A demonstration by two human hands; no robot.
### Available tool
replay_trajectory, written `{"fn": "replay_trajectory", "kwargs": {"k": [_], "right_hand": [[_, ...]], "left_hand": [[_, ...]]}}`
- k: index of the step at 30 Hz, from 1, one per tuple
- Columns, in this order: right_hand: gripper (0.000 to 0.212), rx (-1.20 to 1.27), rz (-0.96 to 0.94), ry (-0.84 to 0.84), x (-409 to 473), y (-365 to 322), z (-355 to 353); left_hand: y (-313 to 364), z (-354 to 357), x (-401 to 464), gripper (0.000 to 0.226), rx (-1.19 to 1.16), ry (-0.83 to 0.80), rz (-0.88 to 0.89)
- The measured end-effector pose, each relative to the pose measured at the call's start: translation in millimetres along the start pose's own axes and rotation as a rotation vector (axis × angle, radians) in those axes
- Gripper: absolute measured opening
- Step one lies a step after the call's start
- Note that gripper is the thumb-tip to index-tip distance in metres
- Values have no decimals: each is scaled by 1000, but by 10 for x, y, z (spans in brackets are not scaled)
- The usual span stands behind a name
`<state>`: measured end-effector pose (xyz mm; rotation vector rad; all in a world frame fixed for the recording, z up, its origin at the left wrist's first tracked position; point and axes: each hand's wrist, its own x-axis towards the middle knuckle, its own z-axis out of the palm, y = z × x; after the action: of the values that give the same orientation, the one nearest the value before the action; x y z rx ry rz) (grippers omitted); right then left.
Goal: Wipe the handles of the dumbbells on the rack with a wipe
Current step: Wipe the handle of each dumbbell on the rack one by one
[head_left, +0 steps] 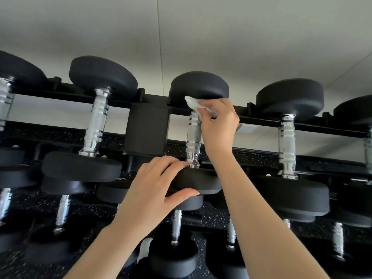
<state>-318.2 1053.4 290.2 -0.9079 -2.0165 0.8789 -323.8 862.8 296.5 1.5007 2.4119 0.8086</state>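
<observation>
A black dumbbell with a chrome handle [193,137] lies on the top tier of the black rack [148,127], in the middle of the view. My right hand [219,125] pinches a white wipe [194,104] against the far end of that handle, just under the far weight head [199,85]. My left hand [155,188] grips the near weight head [198,181] of the same dumbbell, thumb under its edge and fingers on top.
More dumbbells sit on the top tier to the left [96,119] and to the right [286,141]. Lower tiers hold several smaller dumbbells [175,234]. Behind the rack is a pale wall [221,37], below it a speckled black floor [84,210].
</observation>
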Motion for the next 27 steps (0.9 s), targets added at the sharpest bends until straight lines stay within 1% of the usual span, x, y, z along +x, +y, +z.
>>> {"fn": "replay_trajectory", "kwargs": {"k": [3, 7, 12, 15, 22, 24, 27], "right_hand": [[10, -35, 0, -83, 55, -62, -26], [12, -171, 28, -316, 92, -117, -171], [7, -170, -10, -548, -165, -129, -377], [5, -153, -49, -613, -312, -98, -459], [7, -123, -21, -812, -322, -70, -570], [12, -138, 6, -849, -295, -36, -612], [22, -157, 49, -855, -282, 36, -687]], "left_hand": [[-10, 25, -8, 59, -19, 20, -9], [-17, 50, -16, 58, -41, 52, -13], [-6, 47, -24, 58, -103, 112, -21], [-17, 33, -34, 58, -124, 122, -29], [-63, 34, -61, 51, -155, 126, -16], [-59, 40, -59, 51, -161, 131, -18], [-59, 45, -63, 52, -160, 134, -21]]}}
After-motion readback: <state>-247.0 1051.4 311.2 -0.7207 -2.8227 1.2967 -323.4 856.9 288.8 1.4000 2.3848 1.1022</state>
